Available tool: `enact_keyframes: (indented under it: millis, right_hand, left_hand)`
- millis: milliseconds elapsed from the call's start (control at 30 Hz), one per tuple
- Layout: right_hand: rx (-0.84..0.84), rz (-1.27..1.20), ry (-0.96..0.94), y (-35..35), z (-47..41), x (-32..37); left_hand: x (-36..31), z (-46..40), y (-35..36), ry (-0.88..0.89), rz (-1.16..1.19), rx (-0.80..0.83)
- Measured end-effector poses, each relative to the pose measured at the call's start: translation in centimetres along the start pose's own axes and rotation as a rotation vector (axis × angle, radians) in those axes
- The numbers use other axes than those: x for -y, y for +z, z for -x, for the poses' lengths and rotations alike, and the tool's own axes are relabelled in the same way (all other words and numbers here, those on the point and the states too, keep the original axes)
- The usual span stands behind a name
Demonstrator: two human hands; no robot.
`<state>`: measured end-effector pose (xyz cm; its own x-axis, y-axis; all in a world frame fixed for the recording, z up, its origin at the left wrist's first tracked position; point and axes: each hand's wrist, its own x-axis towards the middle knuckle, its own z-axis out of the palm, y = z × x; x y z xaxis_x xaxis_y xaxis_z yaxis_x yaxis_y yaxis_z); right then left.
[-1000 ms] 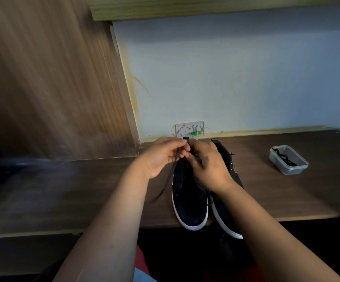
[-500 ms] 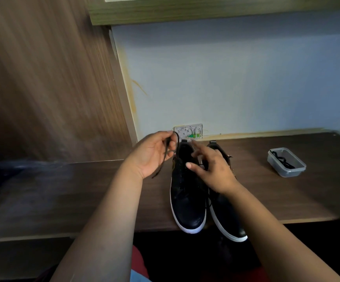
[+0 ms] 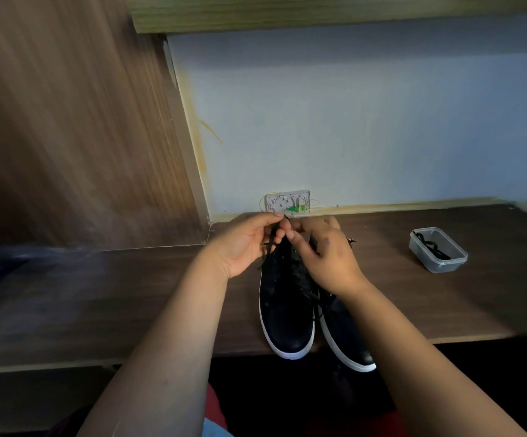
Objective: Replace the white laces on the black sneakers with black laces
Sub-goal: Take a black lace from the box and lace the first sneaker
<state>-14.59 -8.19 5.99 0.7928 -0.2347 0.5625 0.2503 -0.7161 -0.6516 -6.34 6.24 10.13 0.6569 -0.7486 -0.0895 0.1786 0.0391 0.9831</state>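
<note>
Both sneakers (image 3: 290, 310) already carry dark laces, and the left hand (image 3: 243, 244) and right hand (image 3: 325, 257) pinch the black lace (image 3: 273, 239) ends together at the far top, apparently finishing.

The sneakers (image 3: 287, 313) are black with white soles. The lace (image 3: 273, 239) is black. The counter (image 3: 129, 298) is dark brown with wood grain, and the side panel (image 3: 76, 121) is a streaked lighter brown. The wall (image 3: 366, 115) is pale blue. The clear tub (image 3: 438, 250) holds another black lace (image 3: 432, 249). The wall plate (image 3: 287, 201) is white with a green spot.
</note>
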Motion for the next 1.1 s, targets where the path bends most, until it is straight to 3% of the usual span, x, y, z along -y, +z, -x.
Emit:
enact_keyframes:
  millis: [133,267,333,433,533,867,1100]
  right_hand:
    - [-0.033,0.224,0.042,0.2,0.2,-1.8]
    - [0.265,0.553,0.258,-1.1,0.4,-4.0]
    - [0.318,0.455,0.228,-1.6,0.2,-4.1]
    - [0.131,0.111,-0.028,-1.7,0.0,-1.6]
    - [0.085,-0.063,-0.132,-1.5,-0.1,0.7]
    - [0.177,-0.583,0.111,-0.5,0.3,-1.2]
    - [-0.009,-0.551,0.254,0.2,0.7,-2.9]
  left_hand:
    - [-0.1,0.0,0.1,-0.025,0.033,-0.012]
    - [-0.4,0.0,-0.8,-0.011,0.15,-0.056]
    - [-0.4,0.0,-0.9,-0.009,0.134,-0.081]
    - [0.2,-0.4,-0.2,-0.019,-0.072,-0.128]
    - [0.7,-0.7,1.0,-0.005,-0.158,-0.183]
    - [2.1,-1.5,2.2,-0.014,-0.159,-0.258]
    - [3.1,-2.9,3.0,-0.018,-0.165,-0.446]
